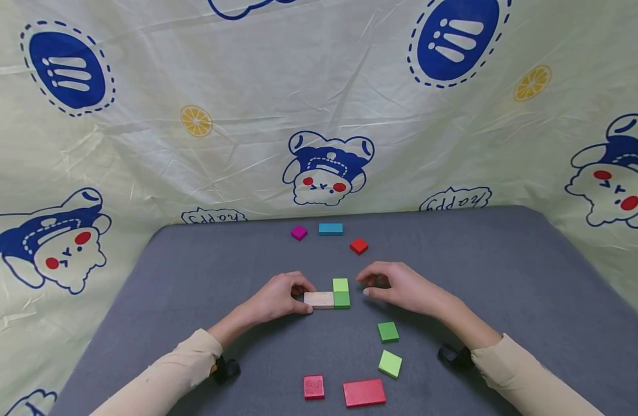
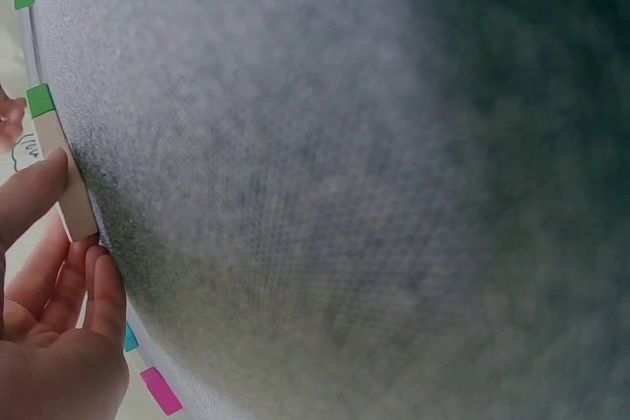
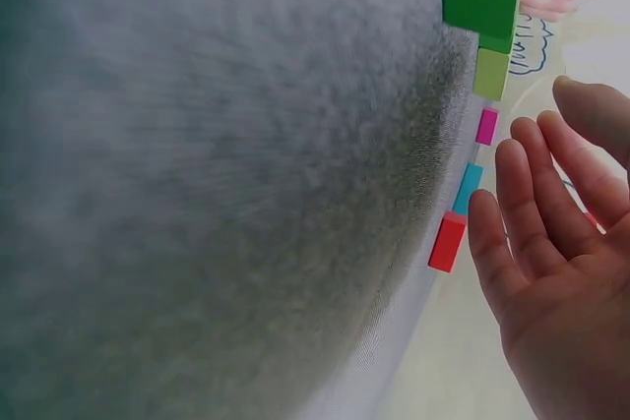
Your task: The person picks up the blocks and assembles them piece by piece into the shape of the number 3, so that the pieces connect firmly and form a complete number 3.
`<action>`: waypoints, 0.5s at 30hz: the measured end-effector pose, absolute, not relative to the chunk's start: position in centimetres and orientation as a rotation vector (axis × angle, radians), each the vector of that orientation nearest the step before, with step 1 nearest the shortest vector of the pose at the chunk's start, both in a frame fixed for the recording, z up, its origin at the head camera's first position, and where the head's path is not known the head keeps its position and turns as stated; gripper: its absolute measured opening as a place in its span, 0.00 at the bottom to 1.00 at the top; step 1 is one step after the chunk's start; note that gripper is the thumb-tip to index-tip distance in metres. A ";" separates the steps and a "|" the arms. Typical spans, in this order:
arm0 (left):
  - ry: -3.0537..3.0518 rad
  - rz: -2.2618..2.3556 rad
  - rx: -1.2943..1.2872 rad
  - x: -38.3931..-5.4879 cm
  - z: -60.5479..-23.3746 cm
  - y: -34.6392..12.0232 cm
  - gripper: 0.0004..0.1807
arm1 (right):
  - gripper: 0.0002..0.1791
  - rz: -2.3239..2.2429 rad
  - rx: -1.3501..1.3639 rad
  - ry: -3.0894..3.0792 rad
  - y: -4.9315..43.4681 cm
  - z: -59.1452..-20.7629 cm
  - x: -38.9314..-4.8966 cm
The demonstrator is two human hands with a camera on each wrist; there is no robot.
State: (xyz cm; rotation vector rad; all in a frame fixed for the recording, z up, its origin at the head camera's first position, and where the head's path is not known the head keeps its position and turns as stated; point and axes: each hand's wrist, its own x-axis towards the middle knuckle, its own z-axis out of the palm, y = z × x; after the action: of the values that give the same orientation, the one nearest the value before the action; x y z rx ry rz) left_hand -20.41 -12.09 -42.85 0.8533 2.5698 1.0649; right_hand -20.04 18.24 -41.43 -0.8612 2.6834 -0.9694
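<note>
My left hand (image 1: 279, 297) pinches a pale wooden block (image 1: 319, 300) at its left end, thumb on the near edge and fingers on the far one. The wooden block (image 2: 61, 169) lies flat on the dark grey table (image 1: 236, 370). Against its right end sits a green block (image 1: 342, 300), with a light green block (image 1: 340, 285) touching that one on the far side. Just right of these, apart from them, hovers my right hand (image 1: 402, 286). Its fingers (image 3: 536, 204) are loosely bent in the right wrist view and hold nothing.
At the back lie a magenta block (image 1: 299, 233), a blue block (image 1: 330, 229) and a red block (image 1: 359, 246). Nearer are a green block (image 1: 388, 332), a light green block (image 1: 390, 364), a square red block (image 1: 314, 387) and a long red block (image 1: 364, 393).
</note>
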 end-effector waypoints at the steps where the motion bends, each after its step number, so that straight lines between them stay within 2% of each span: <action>1: 2.569 1.067 0.853 -20.4 -42.8 -12.1 0.15 | 0.16 -0.969 -0.857 2.680 18.4 -41.4 -19.8; 15: 2.570 1.054 0.852 -20.5 -42.9 -12.0 0.15 | 0.15 -0.971 -0.864 2.623 19.6 -40.4 -16.7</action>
State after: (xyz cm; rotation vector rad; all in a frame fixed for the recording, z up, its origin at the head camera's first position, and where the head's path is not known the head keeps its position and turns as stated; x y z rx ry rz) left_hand -20.46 -12.04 -42.89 0.8518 2.5702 1.0538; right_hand -16.73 19.56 -40.39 -0.8638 2.6226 -0.9710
